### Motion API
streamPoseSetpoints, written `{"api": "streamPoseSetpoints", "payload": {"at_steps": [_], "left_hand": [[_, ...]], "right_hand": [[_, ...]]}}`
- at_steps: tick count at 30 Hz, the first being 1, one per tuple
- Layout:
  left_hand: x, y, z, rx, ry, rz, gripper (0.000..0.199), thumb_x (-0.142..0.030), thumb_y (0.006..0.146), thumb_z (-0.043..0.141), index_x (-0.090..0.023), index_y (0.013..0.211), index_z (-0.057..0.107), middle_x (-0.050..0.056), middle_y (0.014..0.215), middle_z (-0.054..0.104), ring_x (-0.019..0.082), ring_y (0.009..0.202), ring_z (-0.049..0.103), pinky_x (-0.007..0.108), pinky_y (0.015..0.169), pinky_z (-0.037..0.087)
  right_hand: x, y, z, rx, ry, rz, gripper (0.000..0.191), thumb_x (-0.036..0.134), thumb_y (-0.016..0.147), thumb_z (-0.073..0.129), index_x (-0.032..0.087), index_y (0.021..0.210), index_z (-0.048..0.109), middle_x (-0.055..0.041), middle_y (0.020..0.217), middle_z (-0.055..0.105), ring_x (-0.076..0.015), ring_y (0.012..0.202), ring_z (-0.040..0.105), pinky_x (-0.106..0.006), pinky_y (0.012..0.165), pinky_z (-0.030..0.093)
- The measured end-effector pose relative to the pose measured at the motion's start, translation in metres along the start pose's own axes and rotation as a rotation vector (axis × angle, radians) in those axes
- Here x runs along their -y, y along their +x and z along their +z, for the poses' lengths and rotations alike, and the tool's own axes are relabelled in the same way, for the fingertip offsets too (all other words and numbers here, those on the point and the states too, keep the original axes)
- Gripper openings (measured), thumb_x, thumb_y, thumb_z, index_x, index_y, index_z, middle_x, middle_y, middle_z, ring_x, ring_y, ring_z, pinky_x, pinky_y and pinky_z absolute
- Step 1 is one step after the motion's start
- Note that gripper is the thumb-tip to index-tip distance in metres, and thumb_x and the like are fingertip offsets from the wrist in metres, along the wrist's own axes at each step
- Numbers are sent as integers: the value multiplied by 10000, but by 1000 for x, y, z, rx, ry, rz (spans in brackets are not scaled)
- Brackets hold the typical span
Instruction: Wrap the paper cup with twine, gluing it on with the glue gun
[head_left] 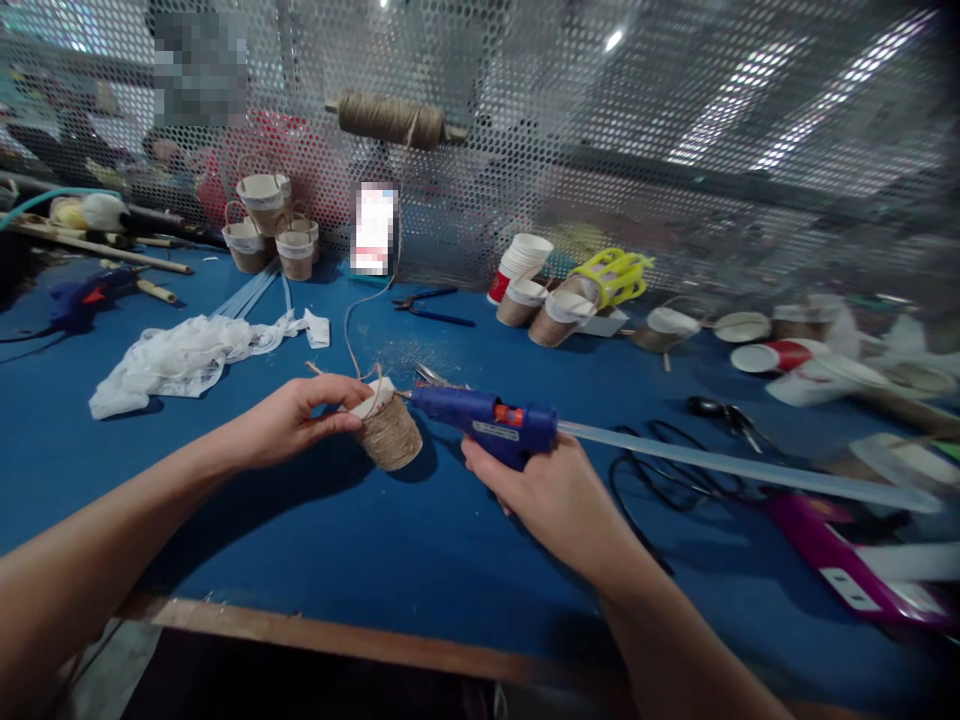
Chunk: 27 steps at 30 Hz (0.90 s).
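Note:
My left hand pinches the white rim of a small cup wrapped in brown twine, which is tilted above the blue table. My right hand is wrapped round the grip of a blue glue gun. The nozzle of the gun meets the cup near its rim, at the right side. A long clear glue stick sticks out of the gun's back. From the cup a strand of twine runs up to a twine roll on the mesh panel.
Twine-wrapped cups are stacked at the back left, near white lace and a second glue gun. Behind my hands lie blue-handled pliers. More wrapped cups, black cables and a purple power strip are on the right.

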<state>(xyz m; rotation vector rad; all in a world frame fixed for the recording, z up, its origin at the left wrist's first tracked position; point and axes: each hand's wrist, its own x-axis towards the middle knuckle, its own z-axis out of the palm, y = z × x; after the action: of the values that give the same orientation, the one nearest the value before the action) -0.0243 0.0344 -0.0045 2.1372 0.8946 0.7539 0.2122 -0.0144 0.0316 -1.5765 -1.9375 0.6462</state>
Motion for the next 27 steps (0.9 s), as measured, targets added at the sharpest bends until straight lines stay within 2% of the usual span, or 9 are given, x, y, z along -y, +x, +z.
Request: {"api": "streamPoseSetpoints", "payload": {"at_steps": [6, 11, 17, 22, 27], "left_hand": [[0, 0, 0, 0, 2, 0, 101, -203, 828, 485, -144, 778, 549, 101, 1043, 628, 184, 1000, 560, 344, 886, 424], [-1, 0, 0, 2, -4, -2, 110, -215, 827, 479, -144, 777, 546, 103, 1053, 628, 186, 994, 562, 344, 877, 430], [-1, 0, 0, -5, -3, -20, 112, -225, 824, 470, -150, 776, 538, 102, 1055, 628, 194, 996, 562, 356, 878, 425], [2, 0, 1, -12, -7, -27, 118, -230, 819, 479, -149, 760, 540, 104, 1066, 624, 198, 1011, 555, 367, 888, 417], [2, 0, 2, -13, -28, -37, 121, -234, 818, 477, -146, 763, 541, 109, 1062, 622, 197, 1015, 554, 361, 885, 422]], "right_hand": [[-1, 1, 0, 8, 37, 52, 194, 259, 736, 520, 201, 559, 467, 48, 407, 452, -93, 374, 419, -240, 408, 370], [-2, 0, 0, 30, -13, -2, 190, 292, 740, 501, 196, 576, 506, 28, 437, 474, -107, 413, 442, -247, 429, 370], [-8, 3, 4, -48, -30, -61, 149, 302, 740, 482, 191, 655, 534, -4, 561, 534, -130, 523, 497, -274, 543, 419], [-8, -2, 7, -40, -60, -9, 176, 336, 733, 498, 196, 626, 512, 10, 497, 495, -120, 454, 448, -272, 474, 388], [-4, -1, 2, -20, -62, -45, 175, 313, 735, 481, 193, 617, 529, 4, 489, 506, -119, 465, 461, -255, 458, 378]]}}
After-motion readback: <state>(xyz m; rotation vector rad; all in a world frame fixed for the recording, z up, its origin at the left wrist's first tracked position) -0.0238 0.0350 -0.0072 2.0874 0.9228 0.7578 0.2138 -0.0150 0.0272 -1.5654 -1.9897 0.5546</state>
